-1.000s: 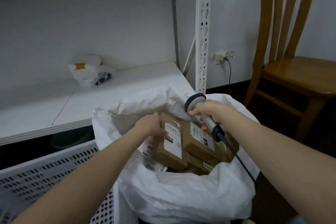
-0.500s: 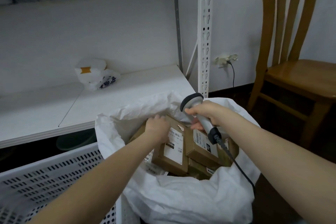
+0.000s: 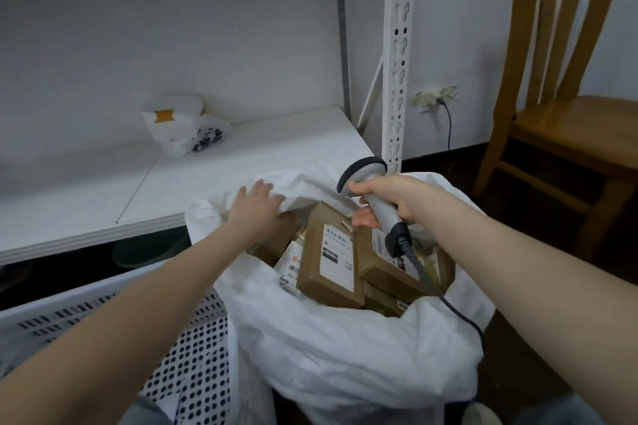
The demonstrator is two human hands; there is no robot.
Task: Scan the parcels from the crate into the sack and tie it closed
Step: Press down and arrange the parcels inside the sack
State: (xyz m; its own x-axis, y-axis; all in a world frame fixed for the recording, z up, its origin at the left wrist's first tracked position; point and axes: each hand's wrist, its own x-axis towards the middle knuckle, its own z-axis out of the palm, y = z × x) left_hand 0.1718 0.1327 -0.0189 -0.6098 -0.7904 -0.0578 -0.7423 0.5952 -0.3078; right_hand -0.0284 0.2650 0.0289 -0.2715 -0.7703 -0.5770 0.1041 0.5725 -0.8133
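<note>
A white sack (image 3: 345, 348) stands open in front of me, filled with several brown cardboard parcels; the topmost parcel (image 3: 328, 262) shows a white barcode label. My left hand (image 3: 257, 210) lies with straight fingers against the sack's far left rim, touching the white fabric. My right hand (image 3: 390, 198) grips the handle of a grey barcode scanner (image 3: 374, 197) above the parcels, its dark cable trailing down over the sack's right side. The white perforated crate (image 3: 193, 348) stands at the lower left, against the sack.
A white shelf board (image 3: 207, 176) runs behind the sack, with a crumpled white plastic bag (image 3: 179, 128) on it. A perforated shelf upright (image 3: 397, 55) stands just behind the scanner. A wooden chair (image 3: 566, 114) is at the right, a wall socket (image 3: 436, 97) beside it.
My left hand has let go of the labelled parcel, which now lies in the sack, and has moved up to the sack's far rim with fingers spread. The scanner hand stayed roughly in place.
</note>
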